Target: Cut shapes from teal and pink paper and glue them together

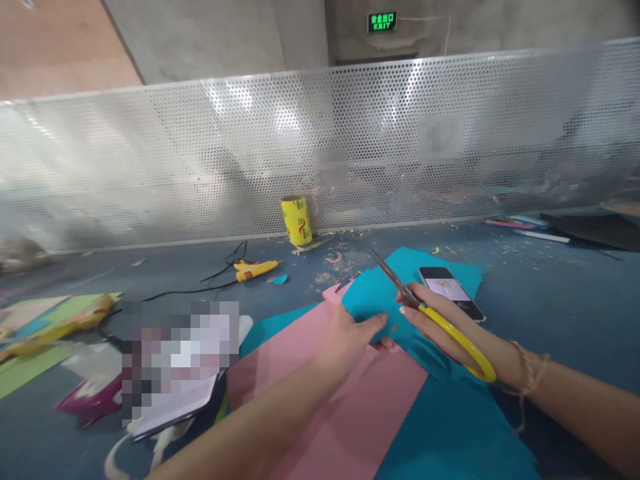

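My left hand [345, 343] is closed, thumb and fingers pinching a sheet of blue paper [367, 293]. Yellow-handled scissors [463, 343] are in my right hand [440, 317], their blades pointing up and away to the left, beside the blue paper and not visibly cutting it. Under my left hand lies a pink sheet [300, 393], on top of larger blue sheets [450, 427]. A phone [450, 292] with a lit screen rests on the blue paper just beyond my right hand. The fingertips of my left hand are partly hidden.
A yellow glue gun [255, 269] with a black cord and a yellow printed roll [297, 220] stand towards the perforated metal panel [240, 160]. At left are a propped-up device [180, 403], a magenta holder [93, 400] and green paper [35, 373]. Pens [543, 235] lie far right.
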The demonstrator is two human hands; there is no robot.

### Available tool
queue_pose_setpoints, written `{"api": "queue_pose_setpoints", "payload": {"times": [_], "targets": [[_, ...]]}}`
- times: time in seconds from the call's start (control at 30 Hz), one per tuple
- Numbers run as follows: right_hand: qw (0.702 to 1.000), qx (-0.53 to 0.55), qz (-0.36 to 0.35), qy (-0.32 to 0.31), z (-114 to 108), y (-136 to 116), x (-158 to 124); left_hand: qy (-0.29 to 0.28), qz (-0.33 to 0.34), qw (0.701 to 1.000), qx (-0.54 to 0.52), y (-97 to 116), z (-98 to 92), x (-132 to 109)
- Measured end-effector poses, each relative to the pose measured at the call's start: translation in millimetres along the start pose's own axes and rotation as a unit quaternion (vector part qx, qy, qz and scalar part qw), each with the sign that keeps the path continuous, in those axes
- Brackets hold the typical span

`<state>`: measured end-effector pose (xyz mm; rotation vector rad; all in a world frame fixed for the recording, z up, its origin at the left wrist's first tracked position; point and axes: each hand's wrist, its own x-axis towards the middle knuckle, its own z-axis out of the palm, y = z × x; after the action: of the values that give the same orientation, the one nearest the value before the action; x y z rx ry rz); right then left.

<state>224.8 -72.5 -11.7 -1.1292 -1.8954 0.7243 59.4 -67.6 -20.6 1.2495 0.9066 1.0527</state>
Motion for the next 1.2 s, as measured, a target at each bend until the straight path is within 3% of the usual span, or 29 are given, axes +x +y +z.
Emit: {"api": "queue_pose_setpoints", "payload": {"times": [0.2,0.33,0.5,0.7,0.9,1.2], "targets": [[0.999,-0.046,-0.003,0.0,-5.1,1.0,2.8,-0.072,-0.082,0.988,0.105,-2.0,0.5,-0.3],[0.999,-0.009,0.005,0.038,-4.8,0.0,1.6,-0.095,-0.059,0.983,0.144,-2.5,-1.6,-0.1],[0.995,0.036,0.068,0.055,-3.4,1.0,2.2,-0.032,-0.02,0.991,0.129,-4.0,-6.8,3.5],[0.997,0.049,0.064,0.02,-4.4,5.0,2.7,0.041,0.033,0.999,0.002,-3.1,-6.5,6.8],[0.995,0.079,0.068,0.008,0.8,4.6,3.9,-0.006,-0.002,0.999,-0.045,-5.0,0.3,3.6],[0.997,0.049,0.061,-0.013,-1.9,-2.5,2.9,-0.021,-0.021,0.998,-0.051,-5.6,-0.7,1.3]]}}
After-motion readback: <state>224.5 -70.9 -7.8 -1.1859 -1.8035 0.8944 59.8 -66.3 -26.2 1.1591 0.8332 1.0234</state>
